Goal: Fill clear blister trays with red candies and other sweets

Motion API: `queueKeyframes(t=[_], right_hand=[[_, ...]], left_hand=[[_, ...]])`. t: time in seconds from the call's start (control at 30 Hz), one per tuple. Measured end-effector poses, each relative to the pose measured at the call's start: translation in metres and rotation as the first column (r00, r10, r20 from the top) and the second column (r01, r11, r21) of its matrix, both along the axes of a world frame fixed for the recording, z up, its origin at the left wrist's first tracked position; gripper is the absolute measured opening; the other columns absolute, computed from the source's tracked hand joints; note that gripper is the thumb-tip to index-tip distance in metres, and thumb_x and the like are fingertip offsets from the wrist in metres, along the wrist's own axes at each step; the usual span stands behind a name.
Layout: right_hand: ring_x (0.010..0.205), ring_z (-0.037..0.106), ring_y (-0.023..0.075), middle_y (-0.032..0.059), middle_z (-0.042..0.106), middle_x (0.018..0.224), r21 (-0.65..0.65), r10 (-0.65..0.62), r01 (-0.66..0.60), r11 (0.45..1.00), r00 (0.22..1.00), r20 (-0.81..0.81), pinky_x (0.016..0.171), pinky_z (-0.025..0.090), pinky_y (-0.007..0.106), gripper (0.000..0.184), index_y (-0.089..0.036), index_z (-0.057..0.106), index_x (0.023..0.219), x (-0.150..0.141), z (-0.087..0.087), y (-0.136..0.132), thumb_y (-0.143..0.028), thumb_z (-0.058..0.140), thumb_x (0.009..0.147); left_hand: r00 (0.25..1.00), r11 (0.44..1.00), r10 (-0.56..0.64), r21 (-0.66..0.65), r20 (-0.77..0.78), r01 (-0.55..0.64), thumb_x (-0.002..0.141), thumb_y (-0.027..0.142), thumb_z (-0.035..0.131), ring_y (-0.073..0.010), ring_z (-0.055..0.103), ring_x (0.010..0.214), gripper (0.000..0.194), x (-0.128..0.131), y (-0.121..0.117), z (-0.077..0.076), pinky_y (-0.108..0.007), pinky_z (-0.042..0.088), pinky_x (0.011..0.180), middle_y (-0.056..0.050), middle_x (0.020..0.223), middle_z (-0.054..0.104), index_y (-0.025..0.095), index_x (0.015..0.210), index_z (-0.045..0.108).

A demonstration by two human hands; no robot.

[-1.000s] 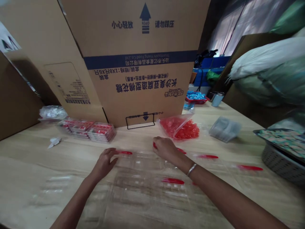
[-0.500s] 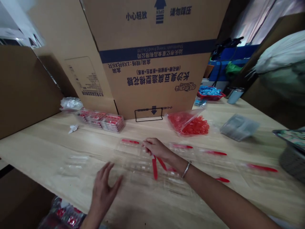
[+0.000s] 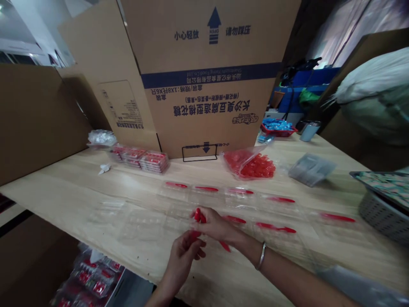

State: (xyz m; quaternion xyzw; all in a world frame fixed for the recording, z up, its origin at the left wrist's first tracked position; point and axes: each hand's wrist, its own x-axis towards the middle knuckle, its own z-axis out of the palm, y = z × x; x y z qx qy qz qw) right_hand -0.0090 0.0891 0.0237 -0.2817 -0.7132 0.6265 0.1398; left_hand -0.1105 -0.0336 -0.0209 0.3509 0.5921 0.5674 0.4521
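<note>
Near the table's front edge my hands meet, almost touching. My right hand (image 3: 213, 226) is closed on several red plastic utensils (image 3: 225, 246), slim and knife-like; one end sticks up past the fingers and another hangs below the palm. Just beneath it, my left hand (image 3: 185, 253) has its fingers curled against one more red piece (image 3: 194, 235), seemingly pinching it. Clear plastic trays (image 3: 143, 224) lie in two rows around my hands. A red utensil (image 3: 206, 189) rests on each tray of the back row, and others (image 3: 276, 227) on front-row trays at right.
An open bag of red pieces (image 3: 255, 165) lies behind the trays. Large cardboard cartons (image 3: 204, 128) stand at the back. Stacked packs (image 3: 153, 162) sit left, a stack of clear trays (image 3: 311, 169) right, beside a grey basket (image 3: 383, 217). Packed goods (image 3: 96, 277) show below the table edge.
My right hand has come from the back row toward me with the red utensils, leaving one on a back-row tray. My left hand has moved right and closed near it.
</note>
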Motion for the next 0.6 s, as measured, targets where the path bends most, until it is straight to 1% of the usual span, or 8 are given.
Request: queueKeyframes(t=[0.07, 0.13, 0.17, 0.23, 0.33, 0.47, 0.53, 0.6], right_hand=[[0.055, 0.047, 0.0083, -0.0049, 0.054, 0.067, -0.047, -0.130, 0.129, 0.990, 0.991, -0.025, 0.051, 0.037, 0.020, 0.023, -0.017, 0.058, 0.085, -0.001, -0.003, 0.010, -0.023, 0.066, 0.064], [0.051, 0.044, 0.0075, -0.0056, 0.052, 0.066, -0.080, -0.263, 0.260, 0.962, 0.964, -0.028, 0.047, 0.034, 0.019, 0.021, -0.017, 0.056, 0.082, -0.003, -0.004, 0.024, -0.023, 0.064, 0.064], [0.050, 0.042, 0.0070, -0.0059, 0.051, 0.065, -0.082, -0.311, 0.308, 0.948, 0.950, -0.033, 0.045, 0.032, 0.018, 0.018, -0.018, 0.055, 0.080, -0.003, -0.003, 0.030, -0.023, 0.063, 0.064], [0.047, 0.038, 0.0062, -0.0061, 0.051, 0.063, -0.092, -0.348, 0.343, 0.935, 0.936, -0.044, 0.043, 0.028, 0.017, 0.013, -0.018, 0.054, 0.076, 0.000, 0.000, 0.039, -0.024, 0.061, 0.066], [0.043, 0.035, 0.0056, -0.0048, 0.053, 0.059, -0.157, -0.354, 0.343, 0.926, 0.934, -0.051, 0.041, 0.024, 0.018, 0.014, -0.017, 0.055, 0.069, 0.010, 0.007, 0.040, -0.029, 0.061, 0.068], [0.042, 0.036, 0.0061, -0.0029, 0.053, 0.060, -0.311, -0.407, 0.367, 0.877, 0.910, -0.075, 0.040, 0.025, 0.018, 0.022, -0.017, 0.055, 0.073, 0.021, 0.015, 0.028, -0.038, 0.057, 0.073], [0.043, 0.037, 0.0067, -0.0026, 0.051, 0.061, -0.386, -0.449, 0.384, 0.839, 0.889, -0.090, 0.040, 0.027, 0.019, 0.025, -0.017, 0.055, 0.078, 0.019, 0.015, 0.023, -0.042, 0.051, 0.076], [0.044, 0.038, 0.0071, -0.0025, 0.050, 0.063, -0.439, -0.482, 0.392, 0.808, 0.870, -0.109, 0.041, 0.031, 0.019, 0.026, -0.018, 0.053, 0.081, 0.012, 0.012, 0.017, -0.044, 0.048, 0.078]], left_hand=[[0.934, 1.000, -0.011, 0.022, -0.356, 0.020, 0.081, 0.036, 0.061, -0.0190, 0.065, 0.066, 0.023, -0.018, 0.004, 0.002, -0.028, 0.048, 0.061, -0.008, 0.081, 0.073, 0.018, 0.094, 0.068], [0.702, 0.999, -0.029, 0.011, -0.712, 0.052, 0.084, 0.019, 0.053, -0.0230, 0.065, 0.088, 0.023, -0.042, 0.018, 0.008, -0.034, 0.049, 0.080, -0.009, 0.096, 0.073, 0.022, 0.101, 0.068], [0.614, 0.998, -0.039, -0.001, -0.789, 0.062, 0.082, 0.013, 0.052, -0.0250, 0.062, 0.098, 0.028, -0.053, 0.027, 0.010, -0.038, 0.046, 0.088, -0.010, 0.103, 0.071, 0.023, 0.101, 0.069], [0.537, 0.997, -0.063, -0.025, -0.841, 0.079, 0.077, 0.006, 0.052, -0.0281, 0.058, 0.107, 0.032, -0.073, 0.048, 0.012, -0.044, 0.042, 0.095, -0.012, 0.111, 0.069, 0.022, 0.098, 0.070], [0.524, 0.994, -0.093, -0.044, -0.847, 0.105, 0.073, 0.005, 0.056, -0.0295, 0.056, 0.112, 0.033, -0.087, 0.067, 0.009, -0.048, 0.038, 0.099, -0.013, 0.115, 0.067, 0.021, 0.099, 0.070], [0.538, 0.989, -0.094, -0.017, -0.838, 0.146, 0.075, 0.010, 0.056, -0.0291, 0.055, 0.113, 0.032, -0.073, 0.059, 0.006, -0.049, 0.036, 0.101, -0.013, 0.116, 0.066, 0.020, 0.104, 0.067], [0.658, 0.982, -0.097, 0.037, -0.746, 0.187, 0.079, 0.017, 0.057, -0.0257, 0.060, 0.102, 0.026, -0.053, 0.049, 0.009, -0.042, 0.044, 0.092, -0.011, 0.109, 0.069, 0.022, 0.103, 0.067], [0.867, 0.968, -0.144, 0.114, -0.478, 0.224, 0.078, 0.027, 0.062, -0.0204, 0.063, 0.083, 0.021, -0.024, 0.040, 0.015, -0.032, 0.050, 0.074, -0.008, 0.095, 0.070, 0.021, 0.098, 0.066]])
